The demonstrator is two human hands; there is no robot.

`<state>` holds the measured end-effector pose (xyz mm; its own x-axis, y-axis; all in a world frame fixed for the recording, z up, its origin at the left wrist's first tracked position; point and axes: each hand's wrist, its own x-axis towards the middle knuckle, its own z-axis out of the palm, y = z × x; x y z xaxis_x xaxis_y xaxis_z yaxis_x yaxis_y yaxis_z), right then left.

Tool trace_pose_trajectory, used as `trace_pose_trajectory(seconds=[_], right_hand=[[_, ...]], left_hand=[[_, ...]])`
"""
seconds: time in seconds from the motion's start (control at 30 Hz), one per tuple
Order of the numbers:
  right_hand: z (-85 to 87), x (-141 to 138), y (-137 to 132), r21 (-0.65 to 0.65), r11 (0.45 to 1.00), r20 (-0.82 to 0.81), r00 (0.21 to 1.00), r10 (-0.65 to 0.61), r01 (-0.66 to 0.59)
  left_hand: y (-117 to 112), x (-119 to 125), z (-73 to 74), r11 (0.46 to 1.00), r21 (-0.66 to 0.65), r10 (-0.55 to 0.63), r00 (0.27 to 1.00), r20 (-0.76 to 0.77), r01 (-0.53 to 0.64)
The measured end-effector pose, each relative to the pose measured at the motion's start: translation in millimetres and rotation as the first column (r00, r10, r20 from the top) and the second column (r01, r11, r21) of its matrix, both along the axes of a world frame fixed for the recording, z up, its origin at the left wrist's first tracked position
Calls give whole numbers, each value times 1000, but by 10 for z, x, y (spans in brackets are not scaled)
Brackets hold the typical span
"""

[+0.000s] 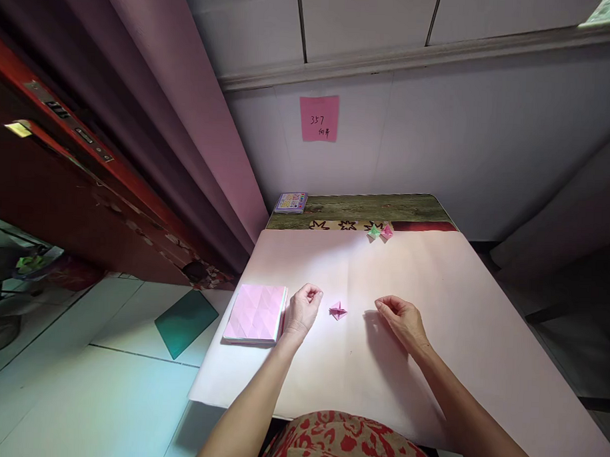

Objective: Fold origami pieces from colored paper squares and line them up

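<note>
Between my two hands lies a small folded pink paper piece with pointed corners, touched by neither. To its left is my left hand, thumb and fingertips drawn together, with nothing showing in them. Beside that hand sits a stack of square paper sheets, pink with a diamond pattern on top. My right hand hovers on the other side of the folded piece, its thumb and fingers pinched and nothing visible between them. At the far edge stand a green folded paper piece and another pink folded paper piece.
A pale sheet covers most of the table. Behind it, on the dark wooden top, lies a small printed pad. A pink note sticks to the wall. On the floor at left is a green square.
</note>
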<state>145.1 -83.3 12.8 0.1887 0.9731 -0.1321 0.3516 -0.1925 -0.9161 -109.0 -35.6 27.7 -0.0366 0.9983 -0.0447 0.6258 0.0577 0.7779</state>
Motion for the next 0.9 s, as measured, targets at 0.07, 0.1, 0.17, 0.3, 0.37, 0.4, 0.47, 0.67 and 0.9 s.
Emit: trace_pose_trajectory(seconds=[0.07,0.1,0.17,0.3,0.37,0.4,0.47,0.67,0.9], right_hand=[[28,-124,-2,51,998,19,999,47,-48],[41,-193,0,60,996,24,997,71,-72],[60,-331,14,61,991,50,992,113,-116],[89,-553,63,51,981,142,974,177,-186],[107,-623,91,28,982,191,965,177,-186],[116,-647,104,9,984,216,962,170,-176],[126,-673,123,-33,988,256,954,155,-152],[64,-627,120,-12,988,237,960,150,-152],[-35,-612,106,211,946,333,928,165,-244]], left_hand=[[-40,26,13,997,40,-69,997,33,68],[-58,46,24,992,59,-111,993,43,108],[-91,94,44,979,89,-187,982,32,184],[-119,182,26,965,83,-250,968,-1,249],[-110,207,-13,970,52,-240,971,15,239],[-102,214,-34,973,38,-230,973,22,229],[-81,212,-71,978,23,-210,977,31,209],[-57,123,-83,984,-26,-174,981,90,177],[-67,89,-45,987,-55,-149,986,68,153]])
